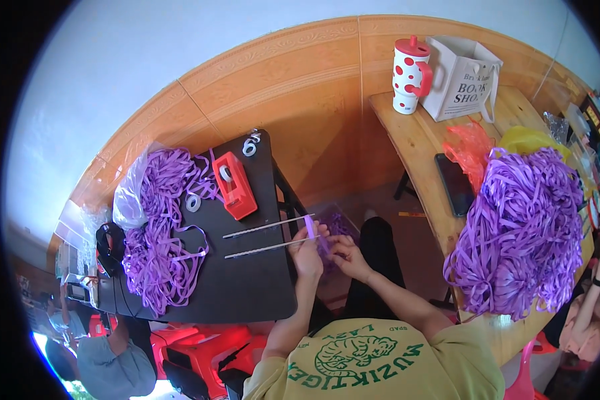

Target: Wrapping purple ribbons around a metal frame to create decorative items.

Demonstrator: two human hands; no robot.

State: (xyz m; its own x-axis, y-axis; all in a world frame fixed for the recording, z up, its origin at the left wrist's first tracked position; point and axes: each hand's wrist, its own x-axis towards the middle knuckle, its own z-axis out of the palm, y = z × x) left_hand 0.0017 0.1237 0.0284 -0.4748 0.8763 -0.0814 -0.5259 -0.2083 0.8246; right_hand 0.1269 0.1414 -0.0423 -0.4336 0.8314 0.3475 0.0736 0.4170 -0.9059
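Two thin metal rods (263, 251) run side by side from the dark table past its right edge. A purple ribbon (311, 227) is wrapped across both near their ends. My left hand (306, 256) is closed around the ribbon at the rod ends, its palm partly turned up. Close by on the right, my right hand (351, 259) has its fingers pinched together on a purple strand hanging beside the rods. Its fingertips partly hide that strand. Below the hands, a clear plastic bin (353, 230) with purple ribbon in it is largely covered.
The dark table (247, 293) carries a red tape dispenser (235, 185), tape rolls (193, 203) and a ribbon heap (163, 260). Right, a wooden table (407, 140) holds a larger ribbon pile (520, 233), phone (453, 185), dotted tumbler (410, 77) and bag (457, 80). People sit at both sides.
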